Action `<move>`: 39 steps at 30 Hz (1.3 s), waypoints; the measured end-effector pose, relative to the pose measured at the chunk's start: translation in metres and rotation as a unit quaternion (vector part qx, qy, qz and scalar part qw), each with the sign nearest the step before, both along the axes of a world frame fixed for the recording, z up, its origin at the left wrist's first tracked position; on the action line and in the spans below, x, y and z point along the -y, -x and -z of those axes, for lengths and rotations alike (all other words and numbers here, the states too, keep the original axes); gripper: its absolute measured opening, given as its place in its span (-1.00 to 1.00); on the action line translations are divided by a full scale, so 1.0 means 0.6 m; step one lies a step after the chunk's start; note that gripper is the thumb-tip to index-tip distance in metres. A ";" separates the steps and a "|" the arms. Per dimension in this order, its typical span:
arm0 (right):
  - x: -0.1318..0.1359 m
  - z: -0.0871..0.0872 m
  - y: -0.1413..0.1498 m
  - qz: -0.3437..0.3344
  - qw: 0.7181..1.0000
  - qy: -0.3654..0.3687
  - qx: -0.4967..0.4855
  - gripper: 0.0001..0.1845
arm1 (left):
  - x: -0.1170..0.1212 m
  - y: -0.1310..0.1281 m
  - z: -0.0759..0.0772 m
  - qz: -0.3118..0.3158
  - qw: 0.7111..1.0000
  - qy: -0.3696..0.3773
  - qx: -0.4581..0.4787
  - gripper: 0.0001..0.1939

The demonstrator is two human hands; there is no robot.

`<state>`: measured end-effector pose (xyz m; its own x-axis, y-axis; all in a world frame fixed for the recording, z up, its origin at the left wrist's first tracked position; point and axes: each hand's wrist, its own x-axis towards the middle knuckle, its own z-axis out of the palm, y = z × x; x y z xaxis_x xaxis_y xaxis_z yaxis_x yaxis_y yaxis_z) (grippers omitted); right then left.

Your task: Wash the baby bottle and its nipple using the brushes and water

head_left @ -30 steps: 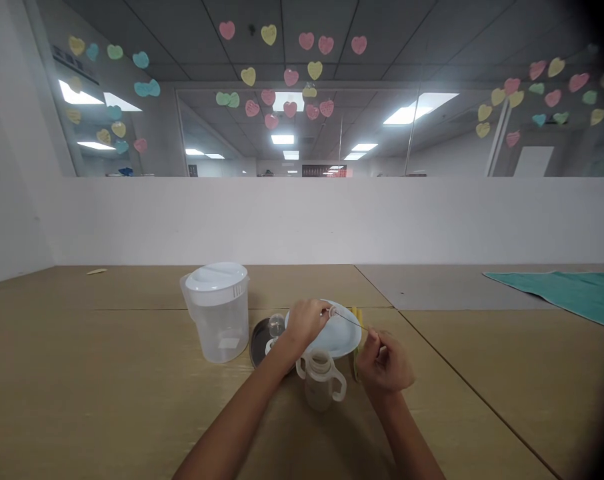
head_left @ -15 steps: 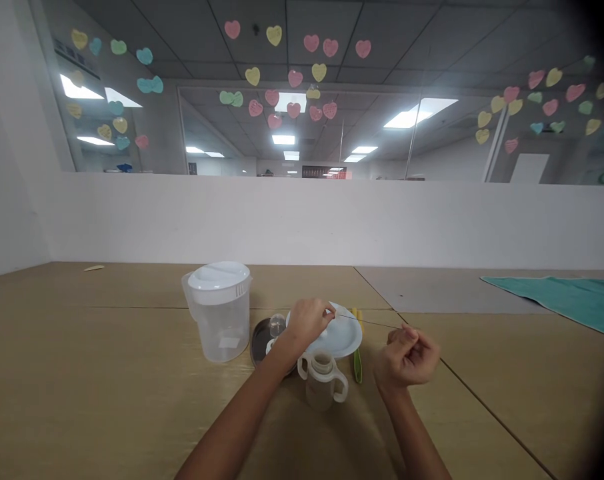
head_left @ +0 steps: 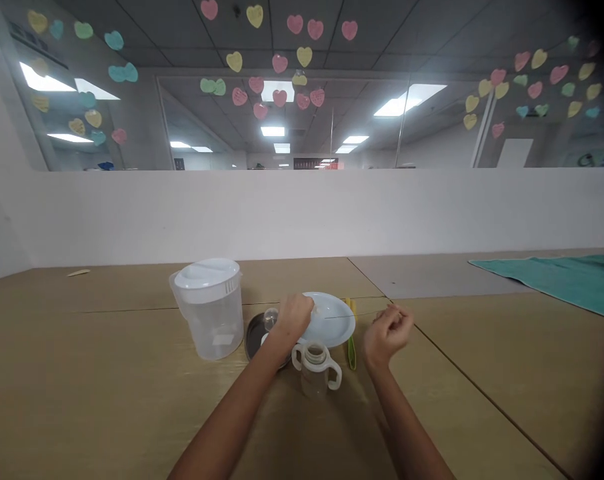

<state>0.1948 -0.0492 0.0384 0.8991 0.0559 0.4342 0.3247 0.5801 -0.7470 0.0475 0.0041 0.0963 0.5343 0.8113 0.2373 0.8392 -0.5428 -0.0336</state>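
Note:
My left hand (head_left: 293,315) is closed over the near left rim of a white plate (head_left: 338,324), pinching a small pale piece I cannot name. My right hand (head_left: 388,331) is curled shut to the right of the plate, and a thin dark wire (head_left: 343,316) runs from it across the plate towards my left hand. A two-handled baby bottle (head_left: 315,369) without a lid stands just in front of the plate, between my forearms.
A clear lidded pitcher (head_left: 209,308) stands to the left. A dark round tray (head_left: 257,335) with a clear dome cap (head_left: 271,319) lies beside the plate. A yellow-green tool (head_left: 351,347) lies right of the plate. A teal towel (head_left: 557,278) covers the far right.
My left hand has lowered onto the plate's rim with its small piece. My right hand drew away to the right, then came back a little, and turned into a curled fist holding the wire.

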 end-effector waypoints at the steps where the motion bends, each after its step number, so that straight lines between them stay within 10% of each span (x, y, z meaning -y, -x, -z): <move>1: -0.006 0.010 0.002 0.005 0.999 0.030 0.012 -0.71 | -0.003 -0.001 0.005 0.000 1.000 0.005 -0.003 -0.72; 14: -0.041 0.057 -0.003 0.091 0.948 0.249 0.173 -0.54 | -0.040 0.012 0.051 0.156 0.970 0.178 0.060 -0.79; 20: -0.048 0.069 -0.005 0.066 0.921 0.307 0.231 -0.56 | -0.046 0.018 0.017 0.130 0.970 0.094 0.183 -0.68; 28: -0.055 0.077 -0.011 -0.006 0.932 0.340 0.129 -0.53 | -0.001 0.030 -0.047 0.183 0.895 0.083 0.398 -0.72; 39: -0.054 0.076 -0.011 -0.034 0.929 0.356 0.098 -0.57 | 0.072 0.058 -0.090 0.245 0.905 0.252 0.240 -0.71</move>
<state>0.2012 -0.0168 -0.0070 0.7910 0.4447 0.4201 0.4749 -0.0134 -0.8799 0.0126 -0.0393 0.1504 0.7927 0.5746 0.2035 0.3462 -0.6992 0.6256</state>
